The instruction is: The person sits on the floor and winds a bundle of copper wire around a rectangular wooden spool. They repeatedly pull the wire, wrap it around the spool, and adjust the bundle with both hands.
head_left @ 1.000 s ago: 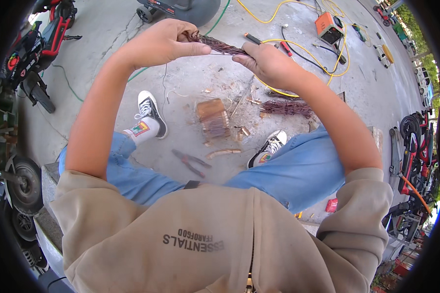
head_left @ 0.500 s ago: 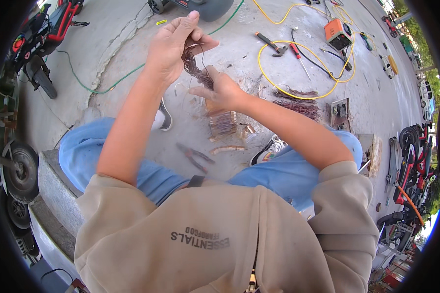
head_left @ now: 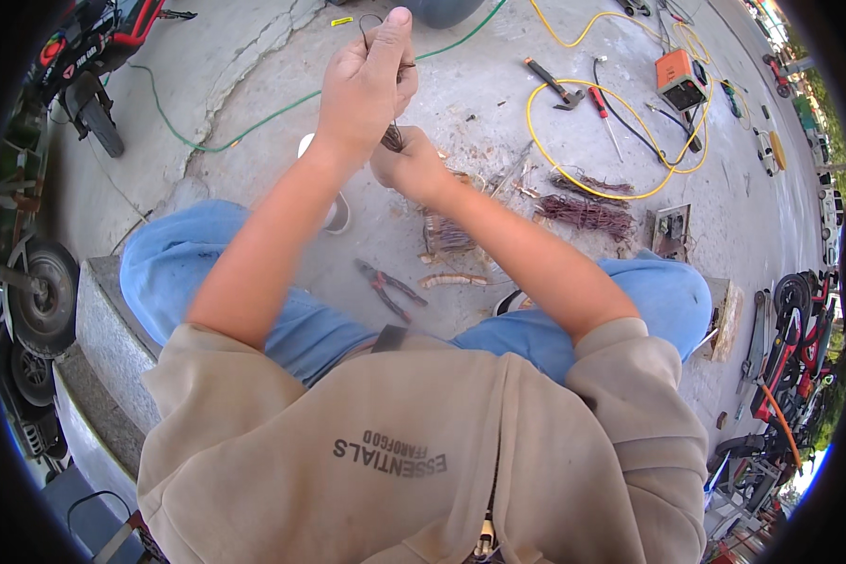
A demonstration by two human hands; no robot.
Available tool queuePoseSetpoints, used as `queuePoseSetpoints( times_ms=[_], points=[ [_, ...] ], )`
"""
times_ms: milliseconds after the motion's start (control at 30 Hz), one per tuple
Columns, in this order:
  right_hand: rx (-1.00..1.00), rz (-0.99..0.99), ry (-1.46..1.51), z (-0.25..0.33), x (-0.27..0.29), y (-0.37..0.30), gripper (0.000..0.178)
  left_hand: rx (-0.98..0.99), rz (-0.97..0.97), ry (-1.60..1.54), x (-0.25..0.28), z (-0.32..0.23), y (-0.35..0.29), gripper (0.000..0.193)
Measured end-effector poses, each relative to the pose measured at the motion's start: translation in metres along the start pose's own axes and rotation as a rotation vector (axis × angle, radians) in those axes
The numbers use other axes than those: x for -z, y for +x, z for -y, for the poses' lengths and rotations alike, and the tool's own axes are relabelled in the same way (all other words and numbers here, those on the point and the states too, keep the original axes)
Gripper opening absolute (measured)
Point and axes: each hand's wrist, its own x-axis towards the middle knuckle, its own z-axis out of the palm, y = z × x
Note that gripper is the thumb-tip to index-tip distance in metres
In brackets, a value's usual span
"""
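Observation:
Both my hands grip a bundle of thin brown wire (head_left: 393, 139), raised above the floor in front of me. My left hand (head_left: 362, 99) is closed around its upper part, thumb up, and loose strands stick out by the fingertips. Just below and to the right, my right hand (head_left: 407, 167) is wrapped round the lower end, hiding most of it. Beneath my right forearm lies a block wound with wire (head_left: 449, 235), partly hidden. Pliers with red and dark handles (head_left: 391, 289) rest on the floor between my legs, near a pale curved strip (head_left: 454, 280).
Bundles of reddish-brown wire (head_left: 587, 215) lie to the right, near a metal box (head_left: 670, 231). Farther off are a hammer (head_left: 556, 85), a screwdriver (head_left: 605, 122), a looped yellow hose (head_left: 533, 122) and an orange machine (head_left: 681, 81). A green hose (head_left: 277, 115) crosses the floor.
My hands have come closer together on the wire bundle, and less of it shows between them. The right hand's fingers have closed round it. The whole view has shifted slightly.

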Motion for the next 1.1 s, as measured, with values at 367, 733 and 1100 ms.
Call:
queuePoseSetpoints(
  times_ms=[367,733,1100],
  points=[
    [-0.034,0.04,-0.844,-0.004,0.073,-0.009,0.056,0.213,-0.38,-0.659,0.064,0.084,-0.004,0.043],
    [-0.214,0.36,-1.113,-0.004,0.111,-0.021,0.062,-0.189,0.262,1.201,0.049,0.156,-0.054,0.072],
    [-0.139,0.35,-1.222,-0.007,0.088,0.003,0.044,0.261,0.297,0.381,0.013,0.238,-0.065,0.044]
  ],
)
